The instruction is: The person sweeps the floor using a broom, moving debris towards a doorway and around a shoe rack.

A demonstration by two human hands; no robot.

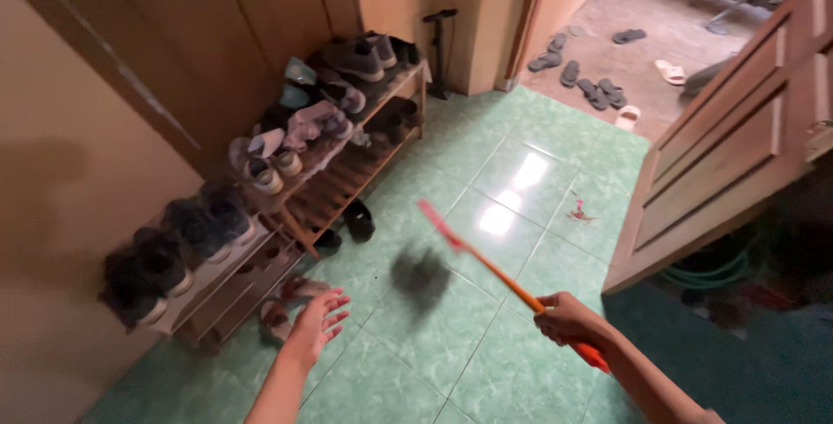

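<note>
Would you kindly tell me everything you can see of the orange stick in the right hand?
The stick is a thin, straight orange rod, plastic by its look. The right hand grips it near its lower end, and a short butt shows behind the fist. It slants up and left above the green tiled floor. Its far end is paler, pinkish and motion-blurred, so its shape cannot be told. Nothing else touches it.

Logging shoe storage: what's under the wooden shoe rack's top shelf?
Beneath the wooden shoe rack top shelf, slatted lower shelves hold dark shoes; a black shoe sits on the floor. The rack's far-left underside is too dark to tell.
</note>
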